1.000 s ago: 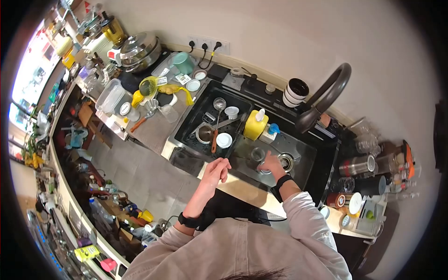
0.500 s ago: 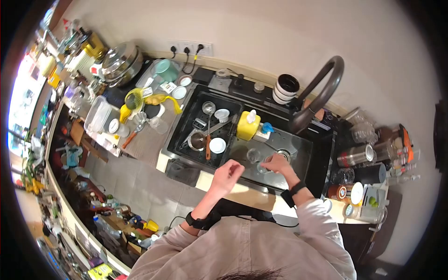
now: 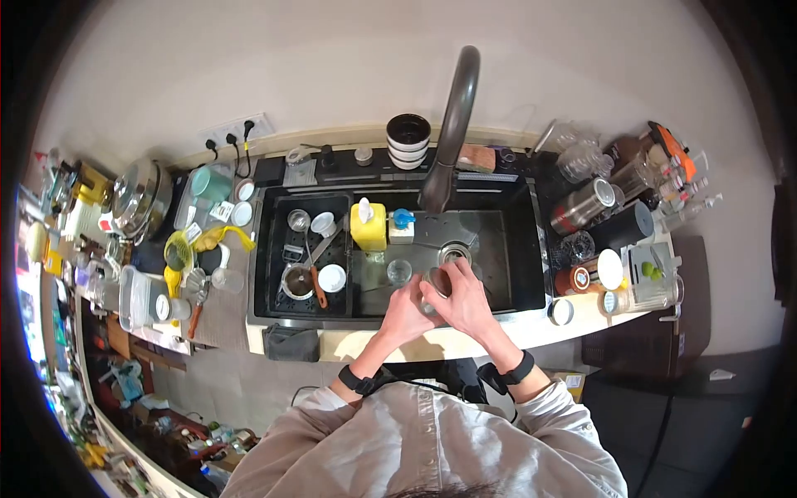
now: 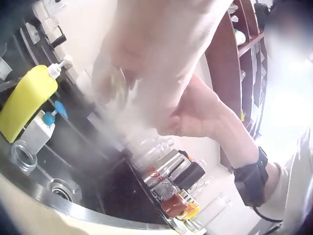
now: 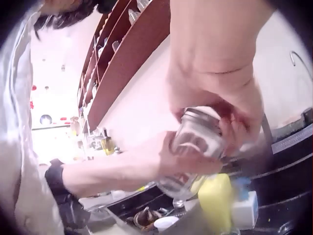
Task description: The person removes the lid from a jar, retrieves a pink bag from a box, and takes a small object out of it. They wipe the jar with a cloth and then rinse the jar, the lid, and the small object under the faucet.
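Note:
Over the front of the right sink basin, both hands hold a clear jar (image 5: 199,136) between them. My left hand (image 3: 407,314) grips its body from the side. My right hand (image 3: 465,300) curls its fingers around the neck end, where a silvery band circles the jar. The jar is tilted, and the hands cover much of it in the head view. A clear round glass (image 3: 399,270) stands in the basin to the left, apart from the hands. Behind it are a yellow pump bottle (image 3: 369,227) and a white bottle with a blue pump (image 3: 403,226).
The dark faucet (image 3: 452,133) arches over the sink. The left basin holds a ladle, a white lid (image 3: 332,278) and a strainer (image 3: 297,282). Stacked bowls (image 3: 408,143) stand behind. Jars and a steel flask (image 3: 584,206) crowd the right counter; a whisk (image 3: 198,286) lies left.
The right hand has come up from the basin with the jar, and the left hand has moved in from the left to take hold of it. The head view has turned right.

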The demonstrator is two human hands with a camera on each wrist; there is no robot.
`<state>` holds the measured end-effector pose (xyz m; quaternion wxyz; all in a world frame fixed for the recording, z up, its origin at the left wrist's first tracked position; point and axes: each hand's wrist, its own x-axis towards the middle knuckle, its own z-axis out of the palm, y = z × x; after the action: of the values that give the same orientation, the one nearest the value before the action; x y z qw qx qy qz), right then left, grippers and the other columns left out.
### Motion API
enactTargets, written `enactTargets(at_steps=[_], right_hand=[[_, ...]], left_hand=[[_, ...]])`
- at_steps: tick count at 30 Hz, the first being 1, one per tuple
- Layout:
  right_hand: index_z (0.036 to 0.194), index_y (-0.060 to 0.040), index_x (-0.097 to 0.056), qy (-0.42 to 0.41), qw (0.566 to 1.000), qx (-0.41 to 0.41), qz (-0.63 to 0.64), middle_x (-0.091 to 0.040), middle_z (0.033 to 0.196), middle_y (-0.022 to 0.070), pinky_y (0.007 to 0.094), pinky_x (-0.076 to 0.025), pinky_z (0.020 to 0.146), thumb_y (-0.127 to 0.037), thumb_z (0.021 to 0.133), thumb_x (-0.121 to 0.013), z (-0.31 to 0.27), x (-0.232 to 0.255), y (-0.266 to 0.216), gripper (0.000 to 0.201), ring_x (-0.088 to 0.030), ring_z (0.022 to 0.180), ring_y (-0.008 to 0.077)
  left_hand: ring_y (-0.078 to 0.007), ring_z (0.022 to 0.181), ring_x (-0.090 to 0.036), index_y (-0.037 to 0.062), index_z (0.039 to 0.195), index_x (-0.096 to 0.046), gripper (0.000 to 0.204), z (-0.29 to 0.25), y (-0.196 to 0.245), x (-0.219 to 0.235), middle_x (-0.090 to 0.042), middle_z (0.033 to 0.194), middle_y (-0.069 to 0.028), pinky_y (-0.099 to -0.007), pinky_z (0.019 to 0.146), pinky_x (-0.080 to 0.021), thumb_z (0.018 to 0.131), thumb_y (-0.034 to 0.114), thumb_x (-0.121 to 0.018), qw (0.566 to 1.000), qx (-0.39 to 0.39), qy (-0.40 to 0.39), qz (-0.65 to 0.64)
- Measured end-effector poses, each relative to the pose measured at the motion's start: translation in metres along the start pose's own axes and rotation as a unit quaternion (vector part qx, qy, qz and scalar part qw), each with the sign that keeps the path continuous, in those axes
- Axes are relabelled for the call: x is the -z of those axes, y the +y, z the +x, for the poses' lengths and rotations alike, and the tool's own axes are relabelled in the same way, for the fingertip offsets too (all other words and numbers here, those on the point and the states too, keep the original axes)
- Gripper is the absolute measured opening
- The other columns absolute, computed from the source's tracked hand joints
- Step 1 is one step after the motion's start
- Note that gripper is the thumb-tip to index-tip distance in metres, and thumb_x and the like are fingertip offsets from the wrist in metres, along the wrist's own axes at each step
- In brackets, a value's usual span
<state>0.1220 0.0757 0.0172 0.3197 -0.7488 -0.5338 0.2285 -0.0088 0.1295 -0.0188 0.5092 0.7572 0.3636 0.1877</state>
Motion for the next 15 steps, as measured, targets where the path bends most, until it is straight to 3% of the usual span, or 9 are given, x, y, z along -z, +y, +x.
enactTargets(at_steps=[1, 4, 7, 10, 14, 15], right_hand=[[0.108, 0.0031, -0.057, -0.019, 0.999, 0.028, -0.009, -0.055, 0.099, 0.0178, 0.0449, -0.051, 0.073, -0.044, 0.079, -0.066, -0.001, 0.002, 0.01, 0.056, -0.062, 0.084, 0.0381], [0.109, 0.0009, -0.057, -0.05, 0.993, 0.102, 0.039, -0.054, 0.102, 0.0164, 0.0441, -0.052, 0.073, -0.04, 0.078, -0.068, -0.007, 0.02, 0.013, 0.053, -0.061, 0.086, 0.0382], [0.115, -0.003, -0.055, -0.113, 0.982, 0.149, 0.034, -0.052, 0.109, 0.0158, 0.0414, -0.052, 0.076, -0.036, 0.076, -0.069, -0.014, 0.046, 0.012, 0.053, -0.06, 0.091, 0.037], [0.119, -0.0058, -0.052, -0.134, 0.973, 0.186, 0.03, -0.049, 0.115, 0.0164, 0.0417, -0.052, 0.077, -0.033, 0.074, -0.07, -0.03, 0.063, 0.008, 0.055, -0.059, 0.094, 0.0369], [0.12, -0.0062, -0.051, -0.146, 0.968, 0.202, 0.039, -0.048, 0.118, 0.017, 0.0419, -0.052, 0.081, -0.028, 0.07, -0.073, -0.048, 0.081, -0.002, 0.058, -0.058, 0.099, 0.0375], [0.121, -0.0063, -0.051, -0.153, 0.968, 0.196, 0.032, -0.049, 0.119, 0.0163, 0.0417, -0.052, 0.084, -0.026, 0.069, -0.074, -0.052, 0.084, -0.005, 0.06, -0.058, 0.102, 0.037]], left_hand=[[-0.0316, 0.097, -0.065, -0.0011, 0.116, -0.051, 0.065, -0.001, -0.006, -0.001, -0.065, 0.106, -0.019, -0.0375, 0.085, -0.052, 0.065, 0.025, -0.082, 0.999, -0.016, -0.027, -0.035], [-0.0212, 0.096, -0.065, 0.0012, 0.114, -0.053, 0.059, -0.002, -0.015, -0.004, -0.066, 0.102, -0.0117, -0.0331, 0.086, -0.05, 0.066, 0.021, -0.081, 0.98, -0.071, -0.081, -0.168], [-0.0133, 0.093, -0.059, 0.0021, 0.112, -0.055, 0.056, 0.004, -0.016, 0.002, -0.064, 0.098, -0.0043, -0.0293, 0.085, -0.047, 0.065, 0.017, -0.082, 0.943, -0.044, -0.22, -0.244], [-0.0117, 0.091, -0.056, 0.0025, 0.113, -0.056, 0.056, 0.009, -0.011, 0.014, -0.062, 0.096, -0.0025, -0.0273, 0.084, -0.045, 0.064, 0.015, -0.082, 0.876, 0.046, -0.401, -0.263], [-0.012, 0.089, -0.056, -0.0004, 0.112, -0.056, 0.057, 0.013, 0.001, 0.024, -0.063, 0.098, -0.0035, -0.0279, 0.082, -0.045, 0.066, 0.021, -0.081, 0.842, 0.029, -0.48, -0.245], [-0.0129, 0.088, -0.058, -0.0006, 0.111, -0.057, 0.056, 0.003, 0.009, 0.028, -0.064, 0.096, -0.004, -0.0284, 0.08, -0.046, 0.066, 0.022, -0.081, 0.904, -0.014, -0.392, -0.172]])
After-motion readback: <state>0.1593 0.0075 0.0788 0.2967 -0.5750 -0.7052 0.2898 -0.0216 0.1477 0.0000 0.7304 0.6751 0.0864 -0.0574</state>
